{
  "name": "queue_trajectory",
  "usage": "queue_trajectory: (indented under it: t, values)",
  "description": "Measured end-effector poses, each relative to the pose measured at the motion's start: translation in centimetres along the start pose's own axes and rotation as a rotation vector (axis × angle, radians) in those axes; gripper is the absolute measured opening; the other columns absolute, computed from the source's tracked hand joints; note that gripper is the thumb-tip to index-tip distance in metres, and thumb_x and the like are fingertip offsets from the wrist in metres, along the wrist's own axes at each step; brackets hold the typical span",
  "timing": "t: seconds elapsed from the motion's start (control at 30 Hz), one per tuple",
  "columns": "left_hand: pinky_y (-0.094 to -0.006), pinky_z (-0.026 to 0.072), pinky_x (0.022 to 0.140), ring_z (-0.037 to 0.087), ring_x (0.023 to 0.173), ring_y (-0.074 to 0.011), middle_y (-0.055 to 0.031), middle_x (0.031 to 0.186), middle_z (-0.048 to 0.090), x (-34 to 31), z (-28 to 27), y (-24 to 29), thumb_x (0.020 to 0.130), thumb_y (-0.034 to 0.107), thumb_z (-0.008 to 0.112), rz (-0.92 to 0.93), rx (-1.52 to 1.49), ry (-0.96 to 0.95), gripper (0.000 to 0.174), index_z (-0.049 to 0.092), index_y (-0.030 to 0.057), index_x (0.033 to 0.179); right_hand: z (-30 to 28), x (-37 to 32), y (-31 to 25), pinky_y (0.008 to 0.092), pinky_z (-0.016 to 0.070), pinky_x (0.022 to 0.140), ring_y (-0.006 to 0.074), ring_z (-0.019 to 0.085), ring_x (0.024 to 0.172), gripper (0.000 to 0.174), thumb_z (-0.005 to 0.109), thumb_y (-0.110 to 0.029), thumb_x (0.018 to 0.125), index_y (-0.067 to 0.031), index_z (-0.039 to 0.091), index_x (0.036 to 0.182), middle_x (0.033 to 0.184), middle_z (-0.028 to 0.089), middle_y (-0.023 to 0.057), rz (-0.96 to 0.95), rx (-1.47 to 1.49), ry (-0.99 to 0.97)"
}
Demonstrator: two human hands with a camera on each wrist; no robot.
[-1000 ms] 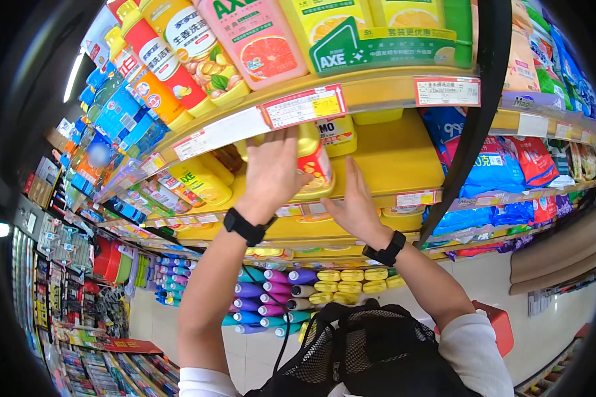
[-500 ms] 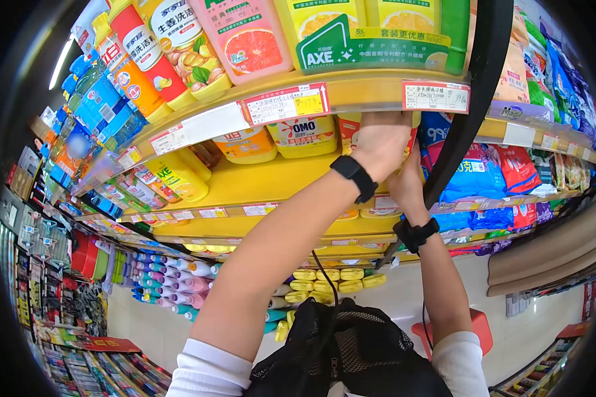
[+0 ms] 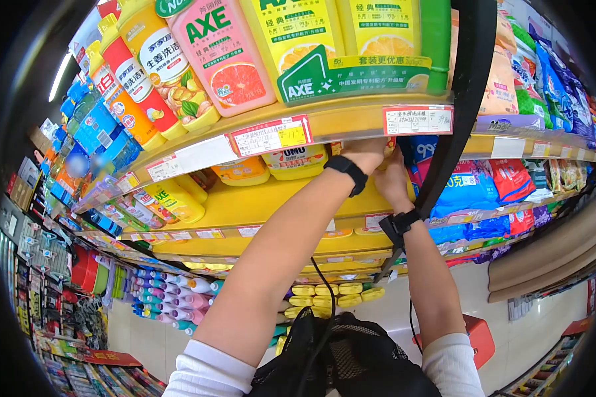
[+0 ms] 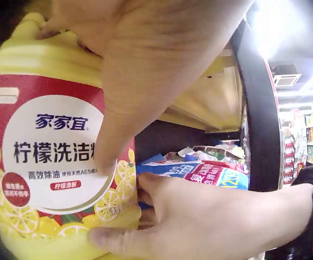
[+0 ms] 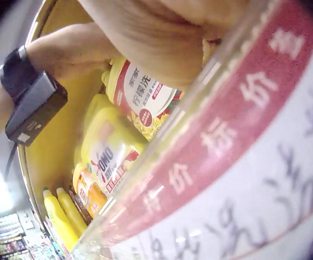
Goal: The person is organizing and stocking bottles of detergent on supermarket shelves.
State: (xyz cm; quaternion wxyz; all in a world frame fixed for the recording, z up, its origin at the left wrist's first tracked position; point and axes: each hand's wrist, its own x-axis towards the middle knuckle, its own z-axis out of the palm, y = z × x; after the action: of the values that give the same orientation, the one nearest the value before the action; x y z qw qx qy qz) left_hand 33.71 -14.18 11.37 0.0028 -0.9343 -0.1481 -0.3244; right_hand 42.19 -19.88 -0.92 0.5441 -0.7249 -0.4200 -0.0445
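Observation:
A yellow jug of lemon dish soap (image 4: 48, 146) with a red and white label stands at the right end of the shelf under the price tags. My left hand (image 3: 367, 153) grips it from above: in the left wrist view the fingers are at its top handle and the thumb lies on the label. My right hand (image 4: 194, 216) holds its lower right side, thumb across the front face. In the head view the upper shelf edge hides most of the jug. An OMO jug (image 5: 110, 157) stands to its left.
A black shelf post (image 3: 470, 99) rises just right of my hands, with blue detergent bags (image 3: 467, 188) beyond it. An upper shelf holds AXE bottles (image 3: 228, 66) above my hands. Yellow AXE bottles (image 3: 175, 202) stand further left. A red basket (image 3: 478, 341) is below.
Both hands went right along the shelf with the dish soap jug, from the middle to beside the post. My right hand, first apart from it, now holds its side. The last half second shows little movement.

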Motion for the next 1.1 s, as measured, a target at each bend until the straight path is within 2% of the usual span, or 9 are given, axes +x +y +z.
queue_trajectory:
  t: [0.03,0.13,0.2,0.23,0.27,0.4,0.6,0.9,1.1]
  values:
    - [-0.0482,0.0482,0.092,0.06,0.107,-0.042,-0.0255,0.114,0.063,-0.2,-0.4,0.0,0.087,0.009,0.057,0.039,0.03,0.041,0.032,0.06,-0.0019,0.118,0.0,-0.1,0.3,0.0409,0.0336,0.113,0.0398,0.037,0.138,0.089,0.076,-0.012,0.078,0.0026,0.024,0.149,0.149,0.034,0.0273,0.012,0.017,-0.019]
    - [-0.0496,0.045,0.097,0.058,0.112,-0.0413,-0.0241,0.121,0.061,-2.4,-2.5,-0.3,0.082,0.013,0.067,0.098,0.137,-0.106,0.047,0.056,-0.0009,0.125,-0.7,-0.7,1.2,0.0407,0.0353,0.112,0.0393,0.04,0.136,0.083,0.074,-0.012,0.081,0.0012,0.028,0.148,0.148,0.037,0.0255,0.031,0.052,-0.062]
    - [-0.0515,0.0367,0.106,0.05,0.124,-0.0399,-0.0234,0.132,0.053,-5.7,-3.5,-0.4,0.078,0.019,0.072,0.121,0.056,-0.005,0.063,0.049,0.0003,0.134,-1.4,-1.3,1.3,0.0405,0.0359,0.112,0.0385,0.042,0.135,0.08,0.073,-0.013,0.082,0.0003,0.029,0.148,0.146,0.04,0.0243,0.029,0.054,-0.076]
    - [-0.0529,0.0319,0.11,0.044,0.13,-0.0396,-0.023,0.137,0.048,-7.2,-4.2,-0.7,0.08,0.023,0.072,0.098,0.08,-0.019,0.066,0.046,0.0007,0.137,-1.0,-1.2,2.5,0.0399,0.0372,0.111,0.0372,0.043,0.134,0.08,0.071,-0.013,0.084,0.0004,0.028,0.149,0.145,0.042,0.0235,0.037,0.183,-0.106]
    - [-0.0543,0.0271,0.113,0.038,0.135,-0.0392,-0.0226,0.142,0.044,-8.7,-4.8,-1.1,0.082,0.026,0.072,0.074,0.105,-0.032,0.07,0.042,0.0011,0.14,-1.0,-1.5,2.6,0.0396,0.0378,0.111,0.0369,0.044,0.134,0.08,0.071,-0.013,0.084,0.0003,0.028,0.149,0.145,0.042,0.0234,0.059,0.115,-0.109]
    - [-0.0571,0.021,0.115,0.036,0.138,-0.0364,-0.0216,0.144,0.043,-17.1,-4.7,-6.0,0.09,0.037,0.066,-0.127,0.11,-0.003,0.059,0.05,-0.0013,0.132,-0.9,-1.4,1.8,0.0382,0.0404,0.109,0.0358,0.046,0.132,0.08,0.071,-0.012,0.083,-0.0007,0.028,0.149,0.146,0.042,0.0228,0.054,-0.072,-0.066]
    - [-0.0549,0.0293,0.11,0.049,0.13,-0.0343,-0.0192,0.133,0.057,-25.5,-7.0,-12.8,0.094,0.036,0.06,-0.445,0.161,0.036,0.046,0.062,-0.002,0.119,-0.4,-1.7,2.3,0.0378,0.0423,0.107,0.0349,0.048,0.13,0.079,0.072,-0.011,0.082,-0.0016,0.03,0.149,0.146,0.042,0.0223,0.054,-0.055,-0.035]
    - [-0.0473,0.0381,0.105,0.058,0.117,-0.0369,-0.0243,0.12,0.065,-28.4,-5.9,-12.8,0.094,0.023,0.056,-0.409,0.3,0.237,0.039,0.064,-0.0093,0.113,-0.1,-1.4,3.7,0.0359,0.0486,0.101,0.0314,0.056,0.122,0.075,0.069,-0.004,0.083,0.0007,0.032,0.148,0.143,0.044,0.0228,-0.01,0.034,-0.019]
    - [-0.0477,0.0398,0.104,0.059,0.116,-0.0376,-0.0226,0.119,0.066,-28.6,-5.6,-13.4,0.09,0.019,0.056,-0.374,0.331,0.263,0.035,0.066,-0.0075,0.111,-0.2,-1.6,3.7,0.0364,0.0482,0.102,0.0315,0.056,0.123,0.075,0.068,-0.003,0.083,0.0016,0.031,0.148,0.143,0.044,0.0233,0.018,0.04,-0.062]
